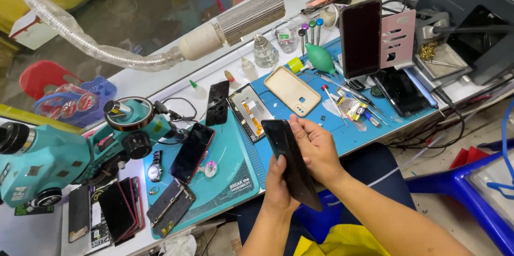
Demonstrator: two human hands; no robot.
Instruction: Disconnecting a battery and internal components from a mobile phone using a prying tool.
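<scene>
Both my hands hold one black smartphone [289,154], tilted, over the front edge of the workbench. My left hand [278,189] grips its lower end from below. My right hand [316,146] wraps its right side, fingers across the back. The dark glossy face shows no lit picture. Just beyond it on the blue mat [316,122] lie a beige phone case [292,90] and an opened phone frame with an orange part [250,112].
A teal microscope [59,157] stands at left over a teal mat [230,165] with a red-edged phone [191,151], a wristwatch [155,169] and several other phones. A dark phone [360,36] stands upright on a holder; screwdrivers, bottles and a green blower [320,57] lie behind. Blue stool [460,192] at right.
</scene>
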